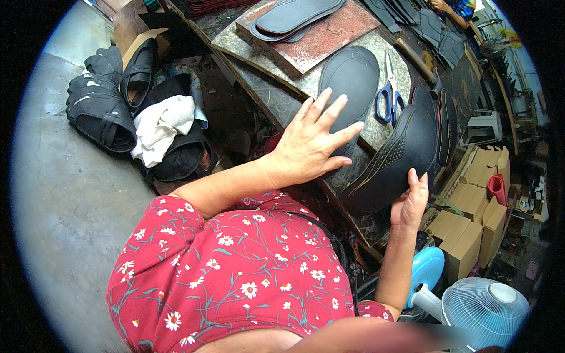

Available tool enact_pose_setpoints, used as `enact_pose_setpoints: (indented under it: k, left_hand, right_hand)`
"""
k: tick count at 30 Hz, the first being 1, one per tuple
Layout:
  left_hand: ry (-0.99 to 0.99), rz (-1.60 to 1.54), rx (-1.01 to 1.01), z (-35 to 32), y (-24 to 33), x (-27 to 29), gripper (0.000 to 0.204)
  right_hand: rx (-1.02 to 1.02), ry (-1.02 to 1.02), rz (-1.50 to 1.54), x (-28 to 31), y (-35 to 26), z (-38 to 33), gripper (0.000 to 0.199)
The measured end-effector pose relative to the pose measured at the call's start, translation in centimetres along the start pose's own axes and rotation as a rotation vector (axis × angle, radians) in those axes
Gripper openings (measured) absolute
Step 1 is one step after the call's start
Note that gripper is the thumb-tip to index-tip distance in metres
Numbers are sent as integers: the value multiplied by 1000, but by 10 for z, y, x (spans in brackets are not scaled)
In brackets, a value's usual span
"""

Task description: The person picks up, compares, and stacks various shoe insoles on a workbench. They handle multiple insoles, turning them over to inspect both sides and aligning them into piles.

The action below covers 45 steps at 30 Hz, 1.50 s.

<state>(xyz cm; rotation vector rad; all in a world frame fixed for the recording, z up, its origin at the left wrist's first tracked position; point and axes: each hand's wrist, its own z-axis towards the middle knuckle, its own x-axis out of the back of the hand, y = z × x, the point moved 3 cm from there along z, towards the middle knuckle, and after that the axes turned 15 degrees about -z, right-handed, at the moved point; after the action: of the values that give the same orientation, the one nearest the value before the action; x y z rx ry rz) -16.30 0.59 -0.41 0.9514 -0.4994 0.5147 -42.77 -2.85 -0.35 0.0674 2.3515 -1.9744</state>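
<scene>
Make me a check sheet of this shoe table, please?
Surface: worn stone-topped workbench.
Job's things: flat black insole on the bench; black shoe upper at the bench edge.
Clutter: blue-handled scissors, sole stack, black sandals and white cloth on the floor.
Hands: left hand spread flat on the insole; right hand holds the upper.
Cables: nothing seen.
Surroundings: cardboard boxes, blue fan.

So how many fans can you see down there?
2. A white fan sits at the lower right, and a blue fan is just left of it, by the right hand's forearm. More may be hidden.
</scene>
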Motion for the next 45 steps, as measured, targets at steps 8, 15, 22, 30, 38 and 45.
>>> enact_pose_setpoints:
  k: [8,15,22,30,38,45]
  left_hand:
    - [18,68,116,-10,-21,13,51]
    - [116,125,199,-1,-28,14,65]
    - [185,-118,152,4,-47,33,61]
    - [362,-395,243,4,-57,58,57]
    - [112,91,195,7,-36,18,76]
    - [216,24,167,18,-39,32,68]
  right_hand:
    - [-18,-131,77,15,8,4,39]
    - [3,-190,238,14,16,4,40]
    - [29,-193,207,7,22,5,42]
    - [23,-192,245,2,21,5,41]
    - [19,-166,255,-6,22,6,41]
    - [34,-172,243,-9,21,4,40]
